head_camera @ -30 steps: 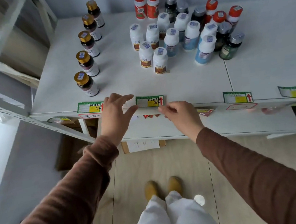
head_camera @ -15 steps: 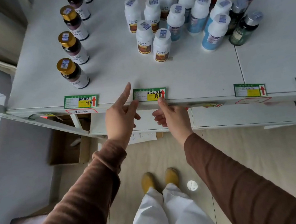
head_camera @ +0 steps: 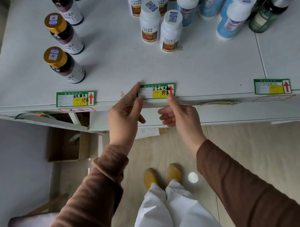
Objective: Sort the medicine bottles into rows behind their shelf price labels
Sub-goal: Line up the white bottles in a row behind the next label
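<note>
On the white shelf (head_camera: 119, 68), a green price label (head_camera: 159, 91) marked 89 sits at the front edge. My left hand (head_camera: 125, 114) touches its left end with straight fingers. My right hand (head_camera: 179, 114) presses its lower right corner with the index finger, the other fingers curled. White bottles with brown labels (head_camera: 170, 30) stand behind this label, and blue bottles (head_camera: 231, 19) and a dark green bottle (head_camera: 269, 12) stand further right. Gold-capped dark bottles (head_camera: 64, 65) form a row behind the left price label (head_camera: 75, 99).
A third price label (head_camera: 272, 86) lies at the right front edge, past a seam in the shelf. Below are a lower shelf (head_camera: 237, 112), an open cardboard box (head_camera: 66, 143) on the floor and my yellow shoes (head_camera: 162, 174).
The view has dropped closer to the shelf edge. Both hands have settled onto the ends of the middle label, the left index finger now at its upper left corner.
</note>
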A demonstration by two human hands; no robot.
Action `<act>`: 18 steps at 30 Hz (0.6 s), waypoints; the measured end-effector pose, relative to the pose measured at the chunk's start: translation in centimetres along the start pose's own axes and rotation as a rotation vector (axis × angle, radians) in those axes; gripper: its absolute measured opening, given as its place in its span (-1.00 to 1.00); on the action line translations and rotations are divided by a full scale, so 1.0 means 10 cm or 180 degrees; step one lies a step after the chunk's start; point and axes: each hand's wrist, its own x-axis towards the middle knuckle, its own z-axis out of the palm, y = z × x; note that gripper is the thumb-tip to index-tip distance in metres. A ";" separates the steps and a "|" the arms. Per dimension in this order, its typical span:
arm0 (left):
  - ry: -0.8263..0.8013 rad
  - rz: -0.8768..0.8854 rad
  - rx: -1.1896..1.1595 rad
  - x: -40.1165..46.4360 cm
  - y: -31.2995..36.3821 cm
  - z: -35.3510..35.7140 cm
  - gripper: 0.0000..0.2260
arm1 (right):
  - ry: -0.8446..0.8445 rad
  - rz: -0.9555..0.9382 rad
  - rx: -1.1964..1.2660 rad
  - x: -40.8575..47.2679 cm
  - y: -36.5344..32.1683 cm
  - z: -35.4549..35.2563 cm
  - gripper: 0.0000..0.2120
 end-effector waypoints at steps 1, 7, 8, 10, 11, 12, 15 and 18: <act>0.0008 0.0012 -0.0012 0.00 -0.01 0.00 -0.67 | 0.0003 -0.0007 -0.0009 0.00 0.01 0.00 -0.41; 0.0048 0.0059 -0.0028 0.01 -0.05 0.02 -0.67 | -0.0003 -0.0122 -0.0065 0.03 0.06 -0.02 -0.40; 0.0047 0.0075 -0.0039 0.01 -0.06 0.01 -0.67 | -0.0013 -0.0144 -0.0072 0.03 0.06 -0.02 -0.41; 0.0035 0.0106 -0.0030 0.01 -0.07 0.01 -0.67 | -0.0036 -0.0183 -0.0078 0.04 0.08 -0.04 -0.42; 0.0026 0.0116 -0.0018 0.02 -0.07 0.01 -0.66 | -0.0047 -0.0190 -0.0080 0.04 0.08 -0.04 -0.42; 0.0018 0.0120 -0.0010 0.02 -0.08 0.00 -0.66 | -0.0056 -0.0192 -0.0079 0.05 0.08 -0.04 -0.42; -0.0001 0.0117 -0.0009 0.02 -0.08 -0.01 -0.66 | -0.0075 -0.0198 -0.0089 0.05 0.08 -0.04 -0.41; -0.0017 0.0109 -0.0001 0.02 -0.07 -0.01 -0.66 | -0.0081 -0.0182 -0.0142 0.05 0.08 -0.05 -0.40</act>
